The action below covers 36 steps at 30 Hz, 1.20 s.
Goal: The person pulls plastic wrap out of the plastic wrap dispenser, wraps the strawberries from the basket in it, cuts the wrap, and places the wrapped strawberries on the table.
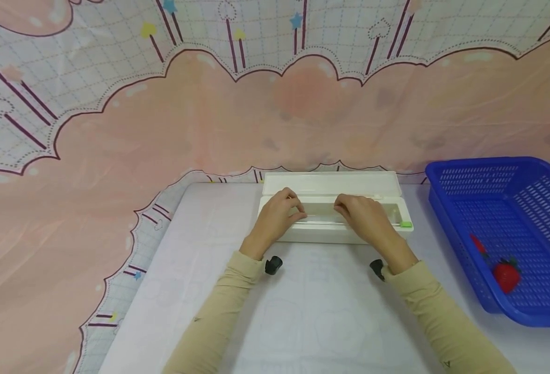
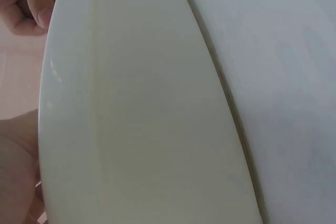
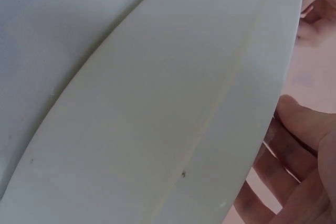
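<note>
A long white cling film dispenser (image 1: 322,236) lies on the table, its lid (image 1: 331,183) raised at the back. A green slider (image 1: 405,224) sits at the right end of its front bar. Above the opening, my left hand (image 1: 275,218) has thumb and forefinger brought together. My right hand (image 1: 367,215) mirrors it farther right, fingertips curled down over the opening. Both seem to pinch the edge of clear film, barely visible between them. The dispenser's white front wall (image 2: 152,103) fills most of both wrist views and hides part of the hands (image 3: 302,156).
At the right stands a blue plastic basket (image 1: 481,291) with a strawberry (image 1: 506,275) and another red piece (image 1: 478,244) in it. A white cloth (image 1: 322,311) covers the table. Behind hangs a pink patterned curtain (image 1: 256,124). Black wrist cameras (image 1: 273,265) stick out under the wrists.
</note>
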Motion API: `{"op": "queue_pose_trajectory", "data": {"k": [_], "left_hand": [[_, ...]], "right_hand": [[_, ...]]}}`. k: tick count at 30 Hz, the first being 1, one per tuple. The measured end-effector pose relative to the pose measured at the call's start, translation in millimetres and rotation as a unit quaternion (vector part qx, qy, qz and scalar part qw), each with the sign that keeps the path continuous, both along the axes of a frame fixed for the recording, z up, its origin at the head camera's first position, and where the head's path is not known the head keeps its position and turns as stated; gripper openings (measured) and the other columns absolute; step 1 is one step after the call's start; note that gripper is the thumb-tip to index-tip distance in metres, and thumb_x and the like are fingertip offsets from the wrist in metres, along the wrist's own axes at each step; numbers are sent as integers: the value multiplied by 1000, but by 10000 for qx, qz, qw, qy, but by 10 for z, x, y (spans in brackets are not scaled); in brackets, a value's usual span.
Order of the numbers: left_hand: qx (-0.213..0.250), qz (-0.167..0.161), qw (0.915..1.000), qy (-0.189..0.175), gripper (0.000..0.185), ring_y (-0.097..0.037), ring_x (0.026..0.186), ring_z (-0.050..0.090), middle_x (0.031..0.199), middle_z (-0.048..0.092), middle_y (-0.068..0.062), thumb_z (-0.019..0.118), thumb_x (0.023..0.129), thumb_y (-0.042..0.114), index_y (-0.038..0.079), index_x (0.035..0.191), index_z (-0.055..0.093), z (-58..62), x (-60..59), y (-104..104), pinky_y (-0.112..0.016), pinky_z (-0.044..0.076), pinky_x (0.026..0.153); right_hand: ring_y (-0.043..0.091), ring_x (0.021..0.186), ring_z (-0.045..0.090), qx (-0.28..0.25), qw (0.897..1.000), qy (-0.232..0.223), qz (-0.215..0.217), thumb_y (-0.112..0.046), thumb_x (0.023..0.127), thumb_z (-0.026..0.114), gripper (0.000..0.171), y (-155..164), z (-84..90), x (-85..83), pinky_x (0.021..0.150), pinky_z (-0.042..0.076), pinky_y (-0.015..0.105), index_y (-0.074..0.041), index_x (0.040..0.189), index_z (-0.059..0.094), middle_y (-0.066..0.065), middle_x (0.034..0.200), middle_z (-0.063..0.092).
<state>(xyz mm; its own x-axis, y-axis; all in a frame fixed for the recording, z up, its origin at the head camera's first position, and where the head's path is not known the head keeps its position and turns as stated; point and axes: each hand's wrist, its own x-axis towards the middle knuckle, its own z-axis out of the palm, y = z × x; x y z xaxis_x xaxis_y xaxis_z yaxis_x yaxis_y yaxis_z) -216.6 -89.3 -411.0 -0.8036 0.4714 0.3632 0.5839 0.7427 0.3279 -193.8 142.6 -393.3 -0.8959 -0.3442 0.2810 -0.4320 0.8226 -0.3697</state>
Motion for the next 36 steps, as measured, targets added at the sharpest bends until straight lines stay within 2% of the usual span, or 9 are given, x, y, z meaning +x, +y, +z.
{"op": "queue_pose_trajectory", "data": {"k": [4,7,11,14,19,23,28,36], "left_hand": [[72,-90,9995,-289,12,-16,88,57,101,61,-1,79,85,26,15,87,74,3,-15,-55,-31,51,78],[105,-144,9976,-667,14,-13,85,58,96,62,3,76,88,29,16,87,72,-3,-39,-85,-30,51,78],[174,-148,9899,-1399,15,-11,87,62,92,67,6,72,91,31,18,88,66,8,-69,-118,-31,52,84],[270,-198,9844,-1727,15,-11,89,65,92,70,6,70,93,30,18,89,61,17,-79,-136,-32,53,86],[328,-384,9851,-1642,16,-7,81,64,85,70,7,71,92,27,17,87,59,18,-86,-161,-29,53,79],[388,-506,9855,-1569,17,-6,75,62,82,70,8,73,90,26,17,86,59,23,-95,-184,-28,51,75],[485,-640,9818,-1721,15,-7,77,62,83,70,6,74,89,23,15,87,61,29,-104,-217,-26,52,75],[517,-700,9782,-1888,9,-13,86,65,89,69,0,72,90,11,9,95,65,93,-108,-312,-27,54,81]], "right_hand": [[21,70,61,77,9999,-75,65,-15,99,62,10,12,7,0,66,51,44,-7,98,68,5,84,70],[18,66,57,168,9996,-173,166,-15,100,60,11,15,14,2,64,50,41,-5,100,65,4,81,68],[16,64,54,317,9988,-247,286,-13,101,58,9,22,24,5,62,49,38,-5,101,62,3,79,65],[17,66,57,415,9982,-204,378,-9,98,61,4,60,28,6,63,51,38,-5,100,61,4,80,66],[22,75,66,469,9979,-142,434,-3,94,65,5,164,20,19,68,54,41,-5,99,64,6,86,70],[25,80,69,518,9980,-177,314,-4,93,66,4,230,11,29,70,56,43,-5,96,68,7,88,72],[28,82,70,541,9981,-235,150,-2,92,65,8,328,-11,40,69,56,45,-6,95,72,8,91,74],[35,83,70,397,9992,13,-70,-4,91,67,7,525,-36,36,71,54,52,-4,93,74,12,89,74]]}}
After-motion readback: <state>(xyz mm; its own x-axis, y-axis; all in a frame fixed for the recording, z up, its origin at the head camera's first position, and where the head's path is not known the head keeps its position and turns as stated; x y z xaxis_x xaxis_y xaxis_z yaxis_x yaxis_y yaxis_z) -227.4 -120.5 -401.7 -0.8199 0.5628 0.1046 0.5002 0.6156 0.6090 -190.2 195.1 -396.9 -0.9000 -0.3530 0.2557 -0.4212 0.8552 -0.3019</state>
